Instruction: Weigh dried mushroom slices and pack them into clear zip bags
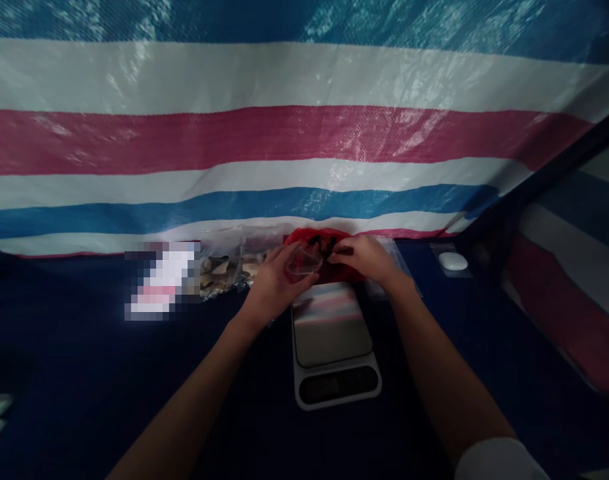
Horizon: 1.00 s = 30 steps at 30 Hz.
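My left hand (277, 280) is closed around a small clear plastic container (304, 263), held tilted over the near edge of a red plastic bag (351, 275). The bag is spread open beyond the scale and has small dark pieces (328, 244) in it. My right hand (367, 261) reaches into the bag from the right, its fingertips pinched together beside the dark pieces. Whatever lies between those fingertips is too dark to name. Just in front of both hands stands a white kitchen scale (334, 333) with a shiny metal plate and a dark display.
Clear bags of pale and brown dried pieces (217, 273) lie left of my left hand, beside a bright pixelated patch (164, 280). A white oval object (453, 261) rests at the right on the dark blue surface (224, 400). Striped plastic sheeting (234, 140) rises behind.
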Motion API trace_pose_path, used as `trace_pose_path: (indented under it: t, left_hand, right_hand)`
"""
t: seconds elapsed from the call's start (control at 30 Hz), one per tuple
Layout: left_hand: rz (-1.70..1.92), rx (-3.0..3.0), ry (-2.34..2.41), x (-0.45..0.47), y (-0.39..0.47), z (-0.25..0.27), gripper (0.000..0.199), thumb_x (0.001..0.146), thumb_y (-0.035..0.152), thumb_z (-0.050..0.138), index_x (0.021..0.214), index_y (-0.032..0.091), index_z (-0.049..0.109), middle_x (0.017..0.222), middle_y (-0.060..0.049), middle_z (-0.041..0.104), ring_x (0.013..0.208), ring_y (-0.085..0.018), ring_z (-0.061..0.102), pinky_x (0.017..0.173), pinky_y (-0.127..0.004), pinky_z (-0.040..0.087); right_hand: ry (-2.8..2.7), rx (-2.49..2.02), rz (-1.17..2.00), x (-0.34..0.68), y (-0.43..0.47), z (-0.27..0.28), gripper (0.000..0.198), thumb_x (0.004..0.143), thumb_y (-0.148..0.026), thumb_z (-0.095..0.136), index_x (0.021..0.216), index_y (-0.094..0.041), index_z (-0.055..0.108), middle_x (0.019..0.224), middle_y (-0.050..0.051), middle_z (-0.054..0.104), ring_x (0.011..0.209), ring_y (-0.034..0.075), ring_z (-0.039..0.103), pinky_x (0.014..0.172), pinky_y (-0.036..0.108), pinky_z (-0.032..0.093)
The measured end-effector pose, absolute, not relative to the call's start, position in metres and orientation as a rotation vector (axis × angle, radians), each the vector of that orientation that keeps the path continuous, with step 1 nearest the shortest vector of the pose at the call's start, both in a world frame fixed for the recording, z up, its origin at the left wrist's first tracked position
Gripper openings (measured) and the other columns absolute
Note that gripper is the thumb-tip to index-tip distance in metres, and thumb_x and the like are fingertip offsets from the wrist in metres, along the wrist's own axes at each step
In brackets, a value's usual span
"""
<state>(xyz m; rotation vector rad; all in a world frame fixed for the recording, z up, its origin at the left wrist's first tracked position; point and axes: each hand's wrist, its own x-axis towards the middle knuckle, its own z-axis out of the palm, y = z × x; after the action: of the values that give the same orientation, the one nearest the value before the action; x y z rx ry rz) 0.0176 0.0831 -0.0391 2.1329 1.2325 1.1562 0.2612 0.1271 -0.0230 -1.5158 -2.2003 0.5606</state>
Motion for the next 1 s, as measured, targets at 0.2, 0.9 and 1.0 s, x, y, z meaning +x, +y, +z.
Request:
trace_pose_path:
  t: [0.2,0.9,1.0]
  left_hand:
    - [1.142,2.223,1.28,0.022,0.081,-0.038,0.062,0.082,0.036,0.081,0.139,0.022,0.06,0.134,-0.014,0.068,0.121,-0.033,0.069,0.107,-0.052,0.057]
    - [1.173,2.076,1.205,0.031,0.075,-0.033,0.062,0.08,0.04,0.084,0.136,0.026,0.062,0.135,-0.013,0.069,0.125,-0.033,0.068,0.11,-0.052,0.056]
    - [1.184,2.052,1.193,0.029,0.075,-0.034,0.063,0.081,0.042,0.083,0.138,0.026,0.062,0.137,-0.014,0.068,0.125,-0.034,0.068,0.108,-0.051,0.058]
  right_hand:
    - [-1.837,-1.192,0.946,0.262,0.117,-0.01,0.021,0.082,-0.039,0.079,0.095,-0.023,0.083,0.097,0.002,0.083,0.091,0.021,0.076,0.086,0.033,0.06]
    - [-2.145,-1.085,0.835,0.227,0.093,0.02,0.022,0.089,-0.018,0.074,0.109,-0.024,0.081,0.109,0.002,0.082,0.096,0.018,0.077,0.087,0.028,0.059]
    - [-2.087,-1.051,0.869,0.232,0.095,0.017,0.02,0.089,-0.021,0.074,0.107,-0.025,0.082,0.107,0.001,0.082,0.096,0.018,0.077,0.09,0.03,0.06]
